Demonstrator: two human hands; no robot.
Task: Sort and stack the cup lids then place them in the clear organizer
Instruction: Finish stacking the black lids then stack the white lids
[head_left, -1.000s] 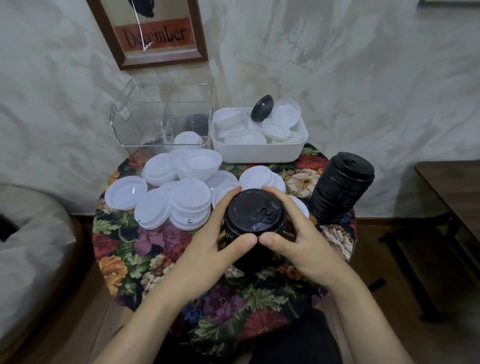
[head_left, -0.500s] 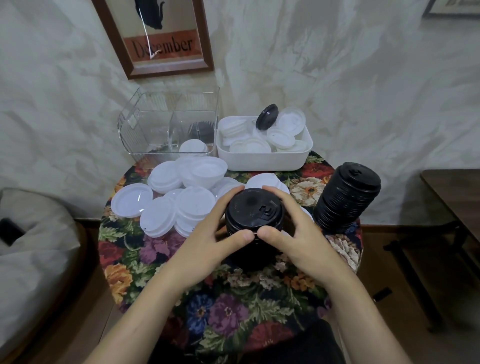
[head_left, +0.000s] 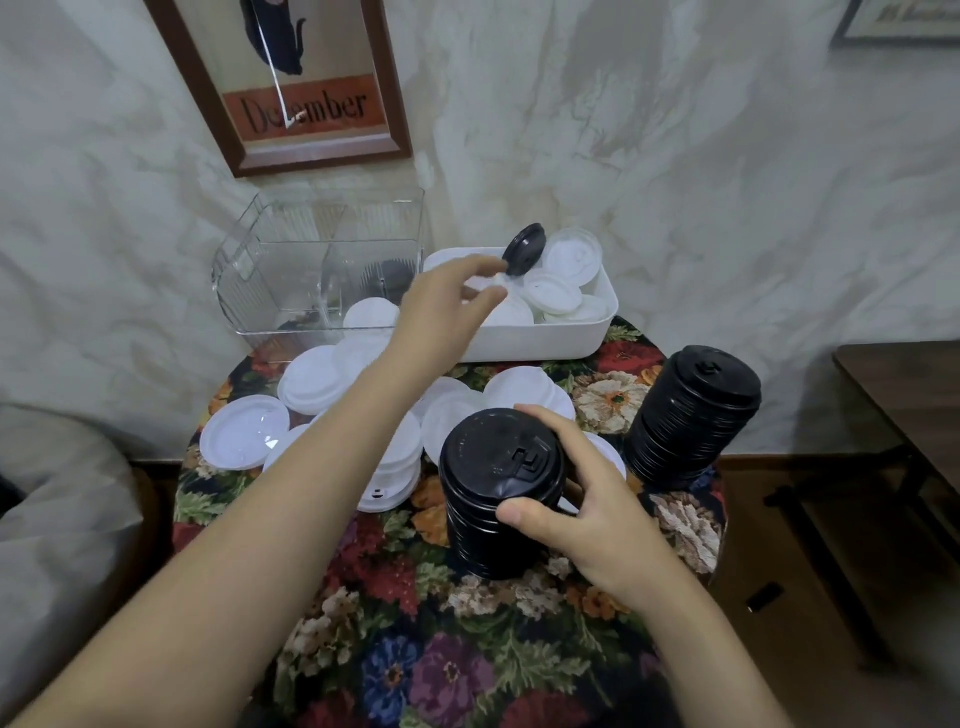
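Gripping black lid stack (head_left: 496, 467) near its top, right hand (head_left: 587, 514) (left hand (head_left: 447, 304) spread, empty).

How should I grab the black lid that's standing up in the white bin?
Pinch the black lid by its top rim, coming from above, where the left hand is open nearby. It stands on edge in the white bin, leaning on white lids, so the upper rim is free and the bottom is tucked in. The right hand grips the black stack.
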